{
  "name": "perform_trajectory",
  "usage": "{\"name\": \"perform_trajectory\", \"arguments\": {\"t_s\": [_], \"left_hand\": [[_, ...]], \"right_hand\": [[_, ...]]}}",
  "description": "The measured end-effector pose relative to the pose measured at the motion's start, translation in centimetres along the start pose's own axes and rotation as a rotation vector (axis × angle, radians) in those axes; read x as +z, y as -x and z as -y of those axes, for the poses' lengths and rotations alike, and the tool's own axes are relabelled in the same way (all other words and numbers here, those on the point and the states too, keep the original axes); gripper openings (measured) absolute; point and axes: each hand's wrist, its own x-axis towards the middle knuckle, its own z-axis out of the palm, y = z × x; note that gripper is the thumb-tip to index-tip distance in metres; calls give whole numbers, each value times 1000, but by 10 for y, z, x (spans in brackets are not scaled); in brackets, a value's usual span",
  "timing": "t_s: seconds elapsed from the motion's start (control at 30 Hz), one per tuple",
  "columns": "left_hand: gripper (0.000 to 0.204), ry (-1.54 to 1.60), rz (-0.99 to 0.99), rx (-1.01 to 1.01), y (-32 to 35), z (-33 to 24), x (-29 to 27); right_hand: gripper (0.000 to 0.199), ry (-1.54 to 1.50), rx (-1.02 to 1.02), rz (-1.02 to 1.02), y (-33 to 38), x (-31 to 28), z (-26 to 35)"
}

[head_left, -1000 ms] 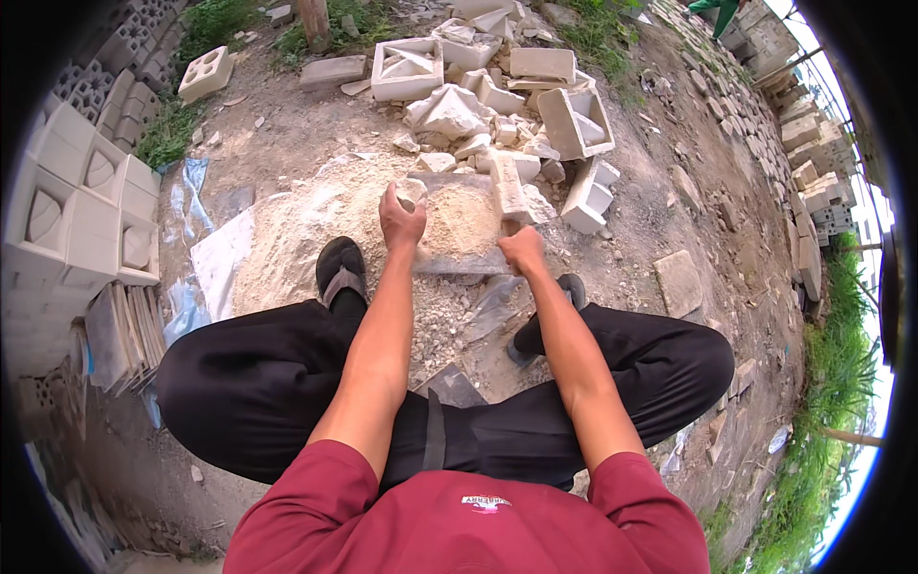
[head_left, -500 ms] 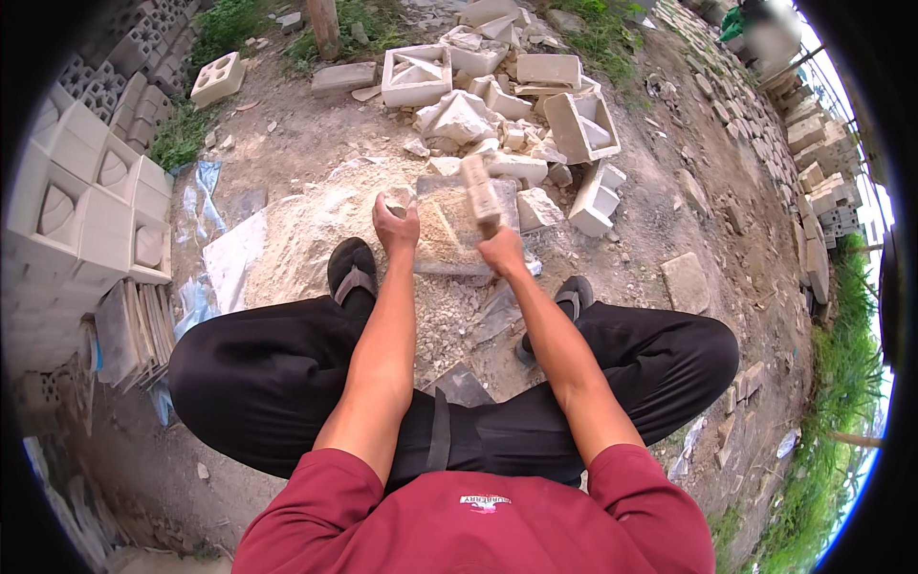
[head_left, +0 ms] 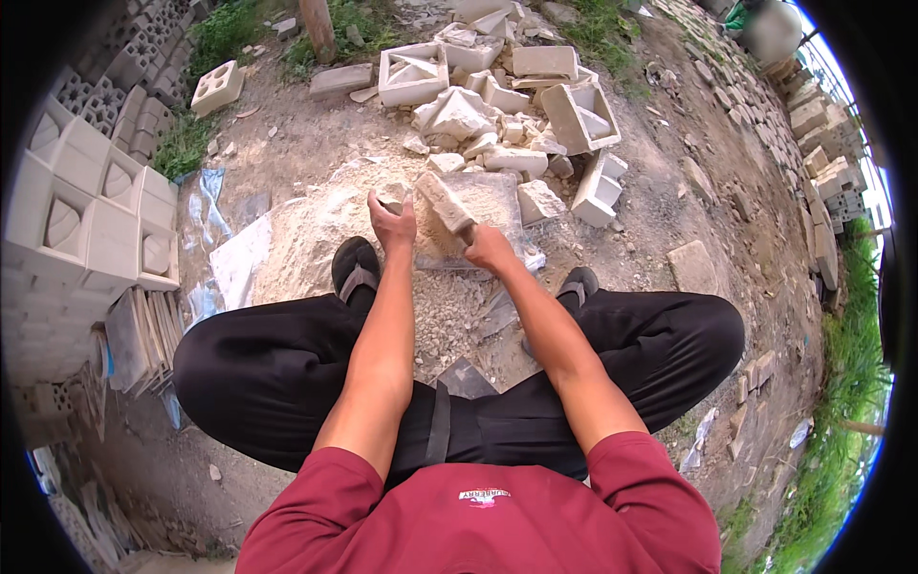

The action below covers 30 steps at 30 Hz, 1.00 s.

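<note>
My right hand is closed round the short handle of a dust-coated, blocky wooden beater, its head pointing up and left. The beater is over the left part of a flat grey slab strewn with pale crumbs. At the slab's left edge, my left hand curls beside a mound of pale, crushed material. A small greyish piece shows between its thumb and fingers, but its kind cannot be made out.
Broken pale blocks lie heaped beyond the slab. Moulded blocks are stacked at left, next to leaning thin boards. A white sheet lies left of the mound. My sandalled left foot is close to the mound.
The beater has swung left and down, from nearly upright over the slab to slanting toward my left hand. My right hand has shifted slightly left; my left hand stays almost in place.
</note>
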Motion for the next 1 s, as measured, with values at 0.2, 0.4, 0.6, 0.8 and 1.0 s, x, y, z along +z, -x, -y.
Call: {"name": "perform_trajectory", "arguments": {"t_s": [0.2, 0.4, 0.6, 0.8, 1.0], "left_hand": [[77, -22, 4, 49, 3, 2, 3], [81, -107, 249, 59, 10, -2, 17], [89, -210, 630, 119, 43, -30, 44], [83, -292, 643, 258, 53, -19, 63], [77, -374, 492, 273, 47, -17, 89]], "right_hand": [[41, -226, 221, -103, 1, -12, -27], [41, -580, 415, -46, 13, -20, -46], [24, -976, 544, 130, 4, -19, -73], [24, -984, 567, 63, -3, -12, -71], [16, -907, 575, 41, -19, 0, -69]]}}
